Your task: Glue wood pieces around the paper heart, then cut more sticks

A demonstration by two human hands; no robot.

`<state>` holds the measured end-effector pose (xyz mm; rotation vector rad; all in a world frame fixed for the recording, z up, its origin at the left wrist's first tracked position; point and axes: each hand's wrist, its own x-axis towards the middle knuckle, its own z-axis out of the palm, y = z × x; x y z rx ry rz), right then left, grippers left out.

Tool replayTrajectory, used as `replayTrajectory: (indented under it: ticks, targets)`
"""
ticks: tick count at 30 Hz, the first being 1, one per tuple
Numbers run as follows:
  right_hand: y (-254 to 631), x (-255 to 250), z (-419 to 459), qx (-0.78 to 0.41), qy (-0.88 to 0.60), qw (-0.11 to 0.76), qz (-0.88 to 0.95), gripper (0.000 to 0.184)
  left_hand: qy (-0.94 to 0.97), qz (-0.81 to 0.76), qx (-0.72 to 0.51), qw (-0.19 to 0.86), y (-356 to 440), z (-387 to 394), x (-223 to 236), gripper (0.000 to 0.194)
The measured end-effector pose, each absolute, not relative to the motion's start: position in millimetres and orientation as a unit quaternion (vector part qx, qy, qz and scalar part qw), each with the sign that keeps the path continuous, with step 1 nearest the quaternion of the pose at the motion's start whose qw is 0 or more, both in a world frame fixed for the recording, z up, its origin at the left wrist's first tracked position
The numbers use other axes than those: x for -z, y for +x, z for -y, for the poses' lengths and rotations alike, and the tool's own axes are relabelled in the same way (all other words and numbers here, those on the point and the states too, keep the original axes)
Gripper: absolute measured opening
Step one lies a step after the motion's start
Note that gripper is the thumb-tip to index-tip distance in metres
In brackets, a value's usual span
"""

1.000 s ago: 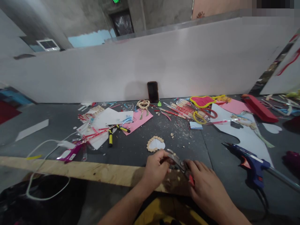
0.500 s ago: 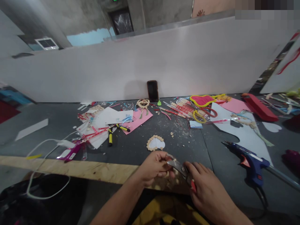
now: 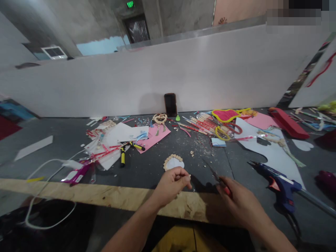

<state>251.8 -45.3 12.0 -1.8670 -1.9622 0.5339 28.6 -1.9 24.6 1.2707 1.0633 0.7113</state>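
My left hand (image 3: 173, 183) is closed in a pinch at the table's front edge, with a tiny pale piece (image 3: 189, 176) at its fingertips, too small to name. My right hand (image 3: 237, 197) grips red-handled shears (image 3: 215, 174), their dark pointed metal end aimed forward and left, apart from the left hand. Just beyond the left hand lies a white paper cutout (image 3: 175, 163) edged with small beige bits (image 3: 166, 160); the hand covers its near side. A little cluster of beige bits (image 3: 192, 153) sits to its right.
A blue hot glue gun (image 3: 282, 187) lies at right on white paper (image 3: 246, 140). Yellow-black pliers (image 3: 123, 156), paper scraps and a white cable (image 3: 43, 182) are at left. Patterned sticks (image 3: 196, 124) and a propped phone (image 3: 170, 104) stand towards the white partition (image 3: 105, 84).
The shears have moved away to the right from my left fingers, and their jaws, apart before, now look closed together. My left hand stays pinched near the same spot.
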Motion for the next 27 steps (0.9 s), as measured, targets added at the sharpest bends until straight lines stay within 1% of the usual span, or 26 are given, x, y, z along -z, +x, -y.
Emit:
replayTrajectory:
  ticks: [2, 4, 6, 8, 14, 17, 20, 24, 27]
  targets:
    - [260, -6, 38, -0.291, -0.657, 0.253, 0.648, 0.03, 0.602, -0.469, -0.31, 0.567, 26, -8, -29, 0.02]
    - [266, -2, 33, -0.368, -0.658, 0.317, 0.575, 0.035, 0.665, -0.488, -0.299, 0.481, 23, -24, -33, 0.018]
    - [268, 2, 29, -0.402, -0.667, 0.373, 0.504, 0.04, 0.724, -0.517, -0.255, 0.377, 21, -48, -37, 0.02]
    - [269, 2, 29, -0.415, -0.675, 0.416, 0.445, 0.043, 0.774, -0.551, -0.185, 0.251, 22, -79, -41, 0.02]
    - [270, 5, 38, -0.464, -0.647, 0.514, 0.319, 0.054, 0.779, -0.601, -0.116, 0.135, 42, -180, -38, 0.02]
    - [273, 11, 41, -0.464, -0.644, 0.519, 0.317, 0.053, 0.78, -0.614, -0.072, 0.1, 60, -217, -29, 0.02]
    - [277, 17, 41, -0.453, -0.656, 0.497, 0.343, 0.052, 0.776, -0.625, -0.023, 0.079, 74, -244, -18, 0.022]
    - [280, 21, 41, -0.433, -0.672, 0.469, 0.375, 0.05, 0.772, -0.632, 0.035, 0.063, 82, -266, -8, 0.032]
    - [281, 24, 41, -0.426, -0.673, 0.465, 0.386, 0.049, 0.77, -0.632, 0.071, 0.056, 84, -275, -5, 0.031]
